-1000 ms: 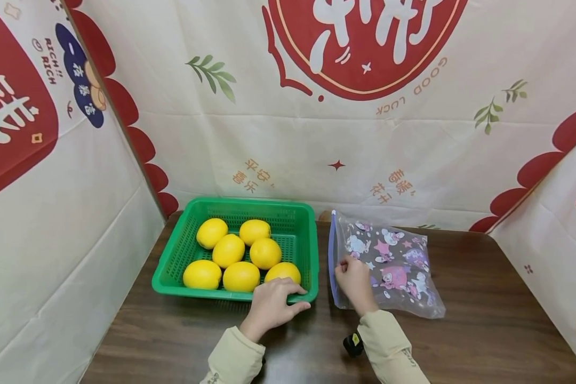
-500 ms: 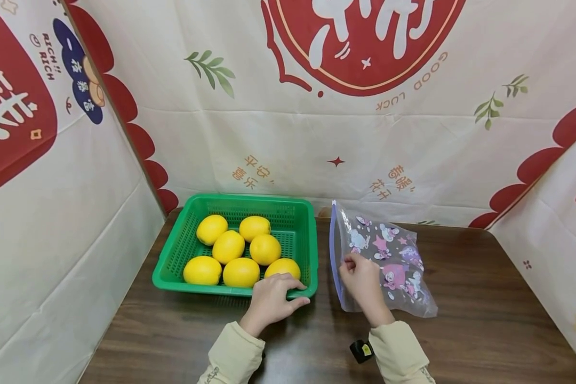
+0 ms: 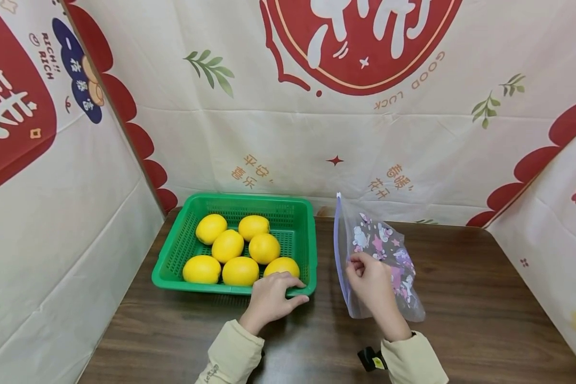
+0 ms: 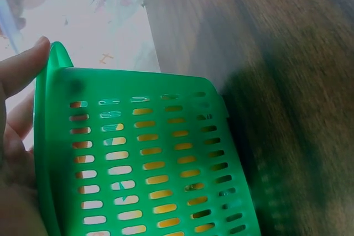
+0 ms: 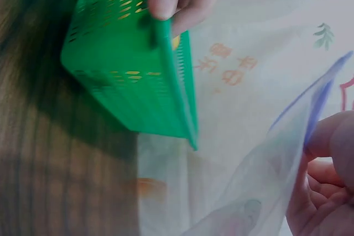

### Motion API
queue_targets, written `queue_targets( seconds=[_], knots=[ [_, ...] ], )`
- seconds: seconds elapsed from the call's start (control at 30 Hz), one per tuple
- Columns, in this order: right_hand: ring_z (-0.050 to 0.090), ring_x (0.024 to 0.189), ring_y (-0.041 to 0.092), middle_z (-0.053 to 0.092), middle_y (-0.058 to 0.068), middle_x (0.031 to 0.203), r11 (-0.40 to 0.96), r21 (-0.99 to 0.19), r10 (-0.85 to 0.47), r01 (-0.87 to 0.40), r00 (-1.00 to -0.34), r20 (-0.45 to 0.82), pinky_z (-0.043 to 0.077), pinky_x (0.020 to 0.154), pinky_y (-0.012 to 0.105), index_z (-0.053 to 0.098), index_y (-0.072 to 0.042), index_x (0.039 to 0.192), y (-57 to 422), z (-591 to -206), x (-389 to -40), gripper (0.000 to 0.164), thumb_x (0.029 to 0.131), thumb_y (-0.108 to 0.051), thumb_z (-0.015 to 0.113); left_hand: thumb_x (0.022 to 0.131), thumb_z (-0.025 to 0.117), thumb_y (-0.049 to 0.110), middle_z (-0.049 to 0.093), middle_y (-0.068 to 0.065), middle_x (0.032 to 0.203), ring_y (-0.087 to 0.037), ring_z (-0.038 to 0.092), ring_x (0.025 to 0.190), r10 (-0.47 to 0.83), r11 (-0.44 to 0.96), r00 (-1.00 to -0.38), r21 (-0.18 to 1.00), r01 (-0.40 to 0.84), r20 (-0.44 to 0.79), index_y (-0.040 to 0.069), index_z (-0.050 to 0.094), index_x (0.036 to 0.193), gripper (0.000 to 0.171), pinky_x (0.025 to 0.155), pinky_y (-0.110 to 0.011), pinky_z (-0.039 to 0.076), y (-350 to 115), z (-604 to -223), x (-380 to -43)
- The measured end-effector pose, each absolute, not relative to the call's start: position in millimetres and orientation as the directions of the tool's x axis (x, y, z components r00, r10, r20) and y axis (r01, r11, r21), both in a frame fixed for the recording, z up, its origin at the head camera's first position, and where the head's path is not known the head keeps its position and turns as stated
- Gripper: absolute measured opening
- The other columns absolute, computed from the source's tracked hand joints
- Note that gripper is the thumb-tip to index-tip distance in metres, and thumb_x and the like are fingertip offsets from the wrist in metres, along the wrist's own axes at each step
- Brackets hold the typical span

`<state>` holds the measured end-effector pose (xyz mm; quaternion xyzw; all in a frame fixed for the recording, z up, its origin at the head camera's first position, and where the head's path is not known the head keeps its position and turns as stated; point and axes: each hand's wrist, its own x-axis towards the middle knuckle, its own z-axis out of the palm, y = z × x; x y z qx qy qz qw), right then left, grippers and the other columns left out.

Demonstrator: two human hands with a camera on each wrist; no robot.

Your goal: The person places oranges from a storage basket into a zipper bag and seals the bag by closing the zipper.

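A green plastic basket [image 3: 311, 234] holding several yellow lemons [image 3: 228, 246] stands left of centre on the table. My left hand [image 3: 271, 300] grips its front right corner. The left wrist view shows the thumb [image 4: 33, 62] on the rim and the other fingers on the far side of it. To the right, a clear zip bag [image 3: 399, 255] printed with pink and purple cartoon figures is held up by its purple zip edge. My right hand [image 3: 373, 282] pinches that edge near its middle; the right wrist view shows the thumb and curled fingers [image 5: 326, 183] at it.
Dark wood tabletop [image 3: 485, 298] lies under everything. A printed cloth [image 3: 288, 144] closes off the back and both sides. By the right sleeve [image 3: 413, 360] a black wrist-worn device [image 3: 372, 359] shows.
My right hand has drawn back toward me and slightly right, and the bag has tilted up and looks narrower. The left hand has stayed on the basket corner.
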<state>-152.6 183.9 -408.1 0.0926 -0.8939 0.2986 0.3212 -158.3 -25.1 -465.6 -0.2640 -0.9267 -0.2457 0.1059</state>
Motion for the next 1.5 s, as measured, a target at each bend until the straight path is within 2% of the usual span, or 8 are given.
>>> queue_targets(
  seconds=[0.33, 0.57, 0.77, 0.87, 1.0, 1.27, 1.43, 1.5],
  knots=[
    [0.046, 0.047, 0.0, 0.056, -0.003, 0.054, 0.8, -0.446, 0.013, -0.401, -0.731, 0.682, 0.038, 0.045, 0.014, 0.065, -0.002, 0.067, 184.3, -391.0, -138.0, 0.008, 0.064, 0.006, 0.063, 0.077, 0.067, 0.044, 0.066, 0.012, 0.093, -0.005, 0.06, 0.082, 0.451, 0.733, -0.85, 0.43, 0.527, 0.272, 0.027, 0.071, 0.093, 0.023, 0.059, -0.019, 0.045, -26.0, -461.8, -159.6],
    [0.043, 0.048, -0.007, 0.056, -0.003, 0.054, 0.779, -0.468, 0.004, -0.418, -0.743, 0.669, 0.039, 0.045, 0.011, 0.065, 0.0, 0.066, 184.9, -387.9, -134.5, 0.006, 0.065, 0.004, 0.061, 0.081, 0.066, 0.037, 0.066, 0.009, 0.096, -0.007, 0.059, 0.088, 0.52, 0.708, -0.836, 0.46, 0.535, 0.172, 0.021, 0.07, 0.097, 0.023, 0.069, -0.025, 0.049, -26.5, -448.9, -163.0],
    [0.043, 0.048, -0.005, 0.055, -0.002, 0.054, 0.773, -0.476, -0.003, -0.42, -0.753, 0.658, 0.038, 0.044, 0.011, 0.065, 0.001, 0.067, 184.1, -385.5, -133.9, 0.006, 0.066, 0.004, 0.059, 0.089, 0.057, 0.029, 0.062, -0.004, 0.102, -0.017, 0.058, 0.088, 0.454, 0.611, -0.854, 0.608, 0.507, 0.255, 0.008, 0.061, 0.115, 0.033, 0.074, -0.027, 0.049, -14.3, -408.0, -168.0],
    [0.043, 0.048, -0.005, 0.055, -0.002, 0.054, 0.768, -0.483, -0.009, -0.42, -0.762, 0.648, 0.038, 0.044, 0.012, 0.064, 0.002, 0.068, 182.2, -383.7, -133.1, 0.005, 0.067, 0.004, 0.059, 0.091, 0.052, 0.036, 0.055, -0.009, 0.109, -0.019, 0.055, 0.084, 0.391, 0.557, -0.873, 0.68, 0.477, 0.291, 0.008, 0.05, 0.126, 0.044, 0.07, -0.026, 0.048, -0.3, -389.3, -165.5],
    [0.044, 0.048, -0.005, 0.056, -0.002, 0.054, 0.764, -0.493, -0.015, -0.417, -0.774, 0.633, 0.038, 0.043, 0.012, 0.064, 0.001, 0.069, 179.0, -379.6, -130.9, 0.005, 0.067, 0.006, 0.061, 0.09, 0.052, 0.039, 0.049, -0.013, 0.121, -0.02, 0.056, 0.093, 0.38, 0.586, -0.887, 0.673, 0.451, 0.263, 0.011, 0.045, 0.131, 0.05, 0.077, -0.029, 0.049, 17.6, -381.6, -162.7],
    [0.046, 0.05, 0.003, 0.062, 0.007, 0.073, 0.811, -0.452, -0.037, -0.37, -0.805, 0.592, 0.038, 0.044, 0.018, 0.063, 0.0, 0.087, 187.6, -369.1, -123.1, 0.025, 0.065, 0.01, 0.057, 0.082, 0.06, 0.009, 0.051, -0.013, 0.114, -0.013, 0.05, 0.07, 0.42, 0.602, -0.886, 0.669, 0.435, 0.199, 0.006, 0.048, 0.125, 0.045, 0.064, -0.018, 0.045, 25.1, -390.2, -163.3],
    [0.038, 0.045, 0.015, 0.05, 0.013, 0.089, 0.922, -0.348, -0.045, -0.17, -0.94, 0.339, 0.03, 0.039, 0.029, 0.069, -0.007, 0.098, 202.3, -354.3, -121.1, 0.033, 0.074, 0.002, 0.049, 0.078, 0.057, 0.003, 0.044, -0.011, 0.121, -0.012, 0.039, 0.05, 0.417, 0.632, -0.902, 0.676, 0.379, 0.115, 0.007, 0.041, 0.133, 0.058, 0.046, -0.019, 0.037, 19.5, -393.7, -163.9],
    [0.037, 0.042, 0.018, 0.047, 0.013, 0.086, 0.95, -0.295, -0.028, -0.101, -0.969, 0.244, 0.029, 0.036, 0.03, 0.071, -0.006, 0.09, 207.3, -347.4, -122.2, 0.027, 0.078, -0.003, 0.047, 0.076, 0.057, 0.003, 0.043, -0.009, 0.122, -0.012, 0.033, 0.043, 0.415, 0.653, -0.905, 0.661, 0.369, 0.095, 0.01, 0.039, 0.135, 0.062, 0.04, -0.02, 0.032, 18.0, -394.6, -163.9]
  ],
)
